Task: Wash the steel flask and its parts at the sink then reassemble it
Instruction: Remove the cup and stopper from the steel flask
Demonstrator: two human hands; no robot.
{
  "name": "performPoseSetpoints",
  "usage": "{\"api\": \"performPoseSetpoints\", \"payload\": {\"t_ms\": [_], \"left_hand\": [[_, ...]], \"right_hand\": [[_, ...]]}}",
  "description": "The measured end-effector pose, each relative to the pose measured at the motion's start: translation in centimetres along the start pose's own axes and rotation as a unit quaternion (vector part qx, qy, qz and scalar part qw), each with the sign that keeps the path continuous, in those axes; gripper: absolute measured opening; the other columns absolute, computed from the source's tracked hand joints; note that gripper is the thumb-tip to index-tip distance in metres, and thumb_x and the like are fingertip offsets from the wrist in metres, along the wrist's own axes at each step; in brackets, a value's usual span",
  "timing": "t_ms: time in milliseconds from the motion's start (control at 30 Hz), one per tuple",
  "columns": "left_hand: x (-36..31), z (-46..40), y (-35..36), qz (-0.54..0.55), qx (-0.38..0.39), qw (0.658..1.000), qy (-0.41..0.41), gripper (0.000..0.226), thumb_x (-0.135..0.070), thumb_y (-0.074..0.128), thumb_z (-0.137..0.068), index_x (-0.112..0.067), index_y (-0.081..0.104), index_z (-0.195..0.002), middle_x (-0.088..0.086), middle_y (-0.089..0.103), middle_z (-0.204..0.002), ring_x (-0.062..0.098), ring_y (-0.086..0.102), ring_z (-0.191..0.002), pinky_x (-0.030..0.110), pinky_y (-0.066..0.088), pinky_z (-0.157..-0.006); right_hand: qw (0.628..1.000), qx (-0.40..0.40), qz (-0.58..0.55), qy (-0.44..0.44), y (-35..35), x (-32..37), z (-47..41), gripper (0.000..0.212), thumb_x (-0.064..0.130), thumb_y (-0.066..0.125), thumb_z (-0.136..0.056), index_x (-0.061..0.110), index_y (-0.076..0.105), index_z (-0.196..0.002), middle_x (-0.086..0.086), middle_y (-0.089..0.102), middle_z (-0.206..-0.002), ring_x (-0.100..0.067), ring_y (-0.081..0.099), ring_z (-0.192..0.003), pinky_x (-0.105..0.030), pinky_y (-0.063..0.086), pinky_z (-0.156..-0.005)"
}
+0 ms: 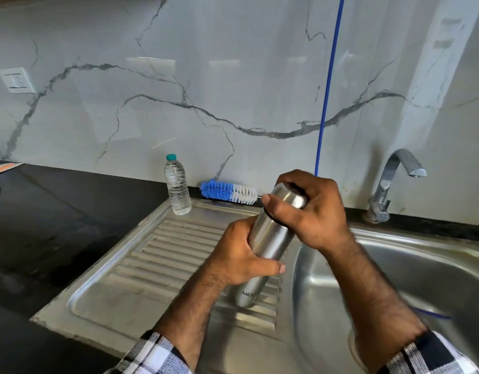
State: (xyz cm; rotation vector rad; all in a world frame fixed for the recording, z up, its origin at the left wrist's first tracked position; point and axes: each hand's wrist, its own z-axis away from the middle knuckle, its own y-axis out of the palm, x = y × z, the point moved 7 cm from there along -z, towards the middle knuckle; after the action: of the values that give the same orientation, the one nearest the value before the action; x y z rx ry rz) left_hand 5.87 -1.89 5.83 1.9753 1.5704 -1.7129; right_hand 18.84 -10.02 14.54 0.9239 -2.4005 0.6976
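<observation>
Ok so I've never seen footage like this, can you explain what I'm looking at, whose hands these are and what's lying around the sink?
This is one picture from a camera worn on a person's head, looking forward and down, so the arms in checked sleeves are the wearer's own. There is no robot. The left hand grips the body of a tall brushed-steel flask, tilted over the ribbed steel draining board. The right hand wraps its grip around the flask's steel cap, probably to twist it. By the wall lie a blue-and-white bottle brush and a small clear plastic water bottle with a teal cap, standing upright. The steel sink basin and chrome tap are on the right.
</observation>
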Motion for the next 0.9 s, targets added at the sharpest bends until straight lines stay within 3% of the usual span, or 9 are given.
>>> {"api": "performPoseSetpoints", "payload": {"t_ms": [100,233,333,433,533,600,700,833,900], "left_hand": [[-0.1,0.2,-0.4,-0.049,-0.02,0.998,0.025,0.057,-0.041,0.095,-0.058,-0.032,0.065,-0.106,-0.009,0.073,-0.09,0.01,0.073,-0.079,0.038,0.064,-0.067],[1.6,0.0,-2.1,-0.21,-0.083,0.974,-0.023,0.075,-0.066,0.084,-0.051,-0.034,0.06,-0.114,-0.014,0.07,-0.095,0.007,0.07,-0.078,0.035,0.065,-0.068],[1.9,0.0,-2.2,-0.27,-0.08,0.959,-0.037,0.073,-0.065,0.082,-0.052,-0.033,0.057,-0.113,-0.013,0.068,-0.095,0.009,0.068,-0.078,0.035,0.064,-0.068],[1.7,0.0,-2.2,-0.281,-0.079,0.956,-0.034,0.07,-0.063,0.084,-0.054,-0.034,0.055,-0.11,-0.013,0.067,-0.093,0.01,0.067,-0.077,0.034,0.063,-0.067],[1.5,0.1,-2.3,-0.293,-0.079,0.952,-0.032,0.069,-0.064,0.085,-0.054,-0.034,0.054,-0.108,-0.013,0.066,-0.092,0.011,0.066,-0.076,0.034,0.063,-0.067],[1.4,0.0,-2.7,-0.292,-0.089,0.952,-0.034,0.07,-0.065,0.085,-0.053,-0.035,0.054,-0.109,-0.013,0.066,-0.092,0.01,0.066,-0.076,0.033,0.063,-0.066],[1.1,0.0,-3.2,-0.282,-0.106,0.953,-0.032,0.073,-0.064,0.086,-0.053,-0.036,0.056,-0.114,-0.014,0.067,-0.095,0.008,0.066,-0.077,0.031,0.063,-0.067],[0.9,0.3,-3.6,-0.272,-0.126,0.953,-0.03,0.075,-0.063,0.088,-0.055,-0.034,0.058,-0.118,-0.013,0.069,-0.097,0.008,0.067,-0.079,0.03,0.062,-0.069],[0.9,0.3,-3.7,-0.275,-0.129,0.952,-0.03,0.075,-0.062,0.089,-0.056,-0.034,0.059,-0.119,-0.013,0.069,-0.098,0.008,0.066,-0.079,0.026,0.059,-0.068]], "right_hand": [[0.994,0.077,-0.074,0.001,0.0,-0.2,0.6,0.029,0.026,0.084,-0.086,0.014,0.076,-0.112,-0.003,0.069,-0.094,-0.022,0.067,-0.084,-0.033,0.055,-0.073],[0.981,0.187,-0.013,0.056,-1.0,-1.7,0.6,0.055,0.032,0.08,-0.088,0.036,0.066,-0.142,0.002,0.058,-0.127,-0.013,0.062,-0.117,-0.028,0.056,-0.095],[0.965,0.21,0.117,0.108,-0.6,-1.4,0.4,0.064,0.069,0.07,-0.089,0.046,0.055,-0.148,0.008,0.063,-0.126,-0.007,0.066,-0.107,-0.036,0.058,-0.097],[0.94,0.185,0.26,0.125,0.1,-1.0,-0.2,0.074,0.087,0.049,-0.081,0.037,0.068,-0.133,0.008,0.073,-0.112,-0.01,0.068,-0.096,-0.034,0.057,-0.087],[0.949,0.173,0.234,0.12,-0.1,-1.0,-0.4,0.05,0.074,0.06,-0.09,0.035,0.074,-0.119,0.012,0.075,-0.104,-0.009,0.069,-0.094,-0.032,0.056,-0.083],[0.964,0.189,0.149,0.11,-0.5,-1.3,-0.4,0.028,0.047,0.077,-0.093,0.037,0.075,-0.119,0.013,0.073,-0.11,-0.01,0.069,-0.103,-0.034,0.057,-0.091],[0.97,0.228,0.027,0.078,-0.4,-0.8,-0.3,0.046,0.019,0.087,-0.084,0.037,0.073,-0.123,0.011,0.072,-0.117,-0.014,0.069,-0.11,-0.045,0.057,-0.1],[0.973,0.165,0.127,0.097,-0.6,-0.3,-0.6,0.063,0.074,0.071,-0.083,0.044,0.063,-0.137,0.015,0.066,-0.117,-0.005,0.066,-0.104,-0.036,0.058,-0.092],[0.961,0.157,0.201,0.107,-0.7,-0.2,-0.6,0.071,0.082,0.06,-0.08,0.042,0.064,-0.139,0.017,0.066,-0.106,0.001,0.064,-0.091,-0.028,0.055,-0.082]]}}
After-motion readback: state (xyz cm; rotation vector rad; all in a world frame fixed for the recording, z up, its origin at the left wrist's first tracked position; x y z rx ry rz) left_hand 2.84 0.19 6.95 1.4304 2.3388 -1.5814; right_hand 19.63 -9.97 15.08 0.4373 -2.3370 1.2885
